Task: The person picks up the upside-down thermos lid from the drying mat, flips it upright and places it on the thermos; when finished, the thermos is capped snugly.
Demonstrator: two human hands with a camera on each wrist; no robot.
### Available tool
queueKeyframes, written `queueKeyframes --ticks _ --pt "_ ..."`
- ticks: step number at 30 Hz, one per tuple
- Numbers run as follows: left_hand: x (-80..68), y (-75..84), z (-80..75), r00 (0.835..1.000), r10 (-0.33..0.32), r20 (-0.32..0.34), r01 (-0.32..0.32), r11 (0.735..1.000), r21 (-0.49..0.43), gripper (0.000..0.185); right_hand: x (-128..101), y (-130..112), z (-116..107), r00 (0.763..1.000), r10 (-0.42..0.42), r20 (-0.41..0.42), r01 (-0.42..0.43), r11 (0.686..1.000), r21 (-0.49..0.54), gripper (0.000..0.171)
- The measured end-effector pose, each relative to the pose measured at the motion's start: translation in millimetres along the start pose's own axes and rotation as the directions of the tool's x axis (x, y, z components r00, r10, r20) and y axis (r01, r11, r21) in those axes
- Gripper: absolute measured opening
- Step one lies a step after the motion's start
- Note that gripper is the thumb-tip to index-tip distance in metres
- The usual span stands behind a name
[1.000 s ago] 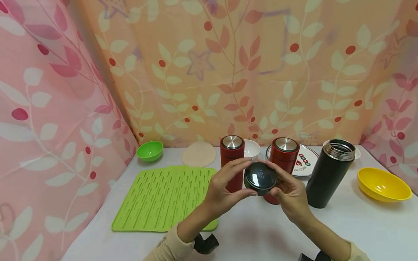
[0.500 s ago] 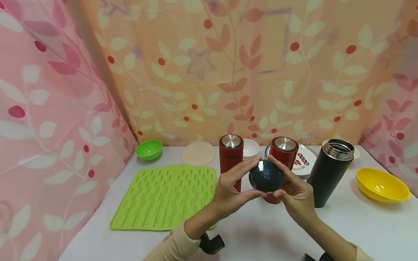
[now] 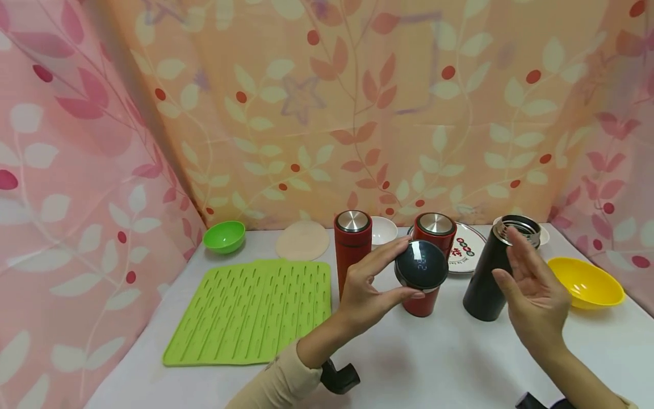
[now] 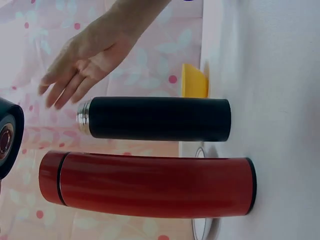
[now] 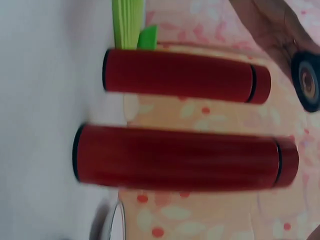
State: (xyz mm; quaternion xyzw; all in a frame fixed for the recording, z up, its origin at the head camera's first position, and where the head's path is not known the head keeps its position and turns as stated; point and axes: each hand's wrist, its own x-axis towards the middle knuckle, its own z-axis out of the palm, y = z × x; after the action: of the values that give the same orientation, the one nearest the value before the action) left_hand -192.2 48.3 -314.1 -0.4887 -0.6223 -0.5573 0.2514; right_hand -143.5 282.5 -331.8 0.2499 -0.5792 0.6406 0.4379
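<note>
My left hand (image 3: 368, 292) pinches a round black flask lid (image 3: 422, 266) by its rim, thumb below and fingers above. The lid's glossy top faces me and shows small lit digits. Its underside (image 5: 308, 82) shows a round centre in the right wrist view. My right hand (image 3: 539, 307) is raised apart from the lid, its fingers extended and holding nothing. Behind that hand stands an uncapped black vacuum flask (image 3: 484, 281) with a bare metal neck, partly hidden by the fingers. Two capped red vacuum flasks stand nearby, one (image 3: 352, 244) behind my left hand, one (image 3: 423, 304) behind the lid.
A green ridged mat (image 3: 250, 312) lies to the left. Farther back are a green bowl (image 3: 225, 237), a beige disc (image 3: 302, 240), a white bowl (image 3: 384, 230) and a printed plate (image 3: 472, 241). A yellow bowl (image 3: 587, 284) sits at the right, near the table edge.
My right hand has let go of the lid and moved right, in front of the black flask. My left hand keeps hold of the lid. The lid's digits have come into view.
</note>
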Motion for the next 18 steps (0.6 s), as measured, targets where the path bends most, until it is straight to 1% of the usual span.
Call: queueKeyframes --ticks 3,4,7,9,10,12,15,18 --pt "3.4 -0.2 2.3 1.000 -0.008 -0.006 0.008 1.000 -0.002 0.070 3 2 -15 0.993 -0.017 -0.121 0.016 1.000 -0.013 0.055" --pt "4.7 0.0 3.3 1.000 -0.013 -0.008 0.013 1.000 -0.001 0.070 4 3 -20 0.988 -0.018 -0.153 0.011 0.999 -0.043 0.055" --pt "8.7 1.2 7.0 0.999 -0.040 -0.015 0.040 0.999 -0.007 0.070 4 7 -32 0.977 0.007 -0.214 -0.024 0.997 -0.075 0.057" --pt "12.5 4.4 9.8 0.998 -0.065 -0.017 0.065 0.998 -0.027 0.069 1 12 -38 0.977 0.036 -0.211 -0.056 0.994 -0.091 0.060" --pt "14.9 7.1 11.0 0.997 -0.078 -0.018 0.077 0.996 -0.040 0.069 0 14 -41 0.977 0.054 -0.204 -0.080 0.990 -0.118 0.062" --pt "21.5 14.7 13.8 0.995 -0.101 -0.018 0.100 0.992 -0.076 0.068 -2 19 -46 0.976 0.102 -0.191 -0.127 0.984 -0.122 0.068" --pt "33.5 26.0 20.3 0.993 -0.116 -0.017 0.112 0.984 -0.140 0.066 -5 28 -51 0.968 0.179 -0.176 -0.208 0.964 -0.166 0.077" --pt "41.6 19.7 35.2 0.993 -0.121 -0.010 0.116 0.975 -0.190 0.069 -7 37 -56 0.954 0.236 -0.184 -0.277 0.930 -0.243 0.081"
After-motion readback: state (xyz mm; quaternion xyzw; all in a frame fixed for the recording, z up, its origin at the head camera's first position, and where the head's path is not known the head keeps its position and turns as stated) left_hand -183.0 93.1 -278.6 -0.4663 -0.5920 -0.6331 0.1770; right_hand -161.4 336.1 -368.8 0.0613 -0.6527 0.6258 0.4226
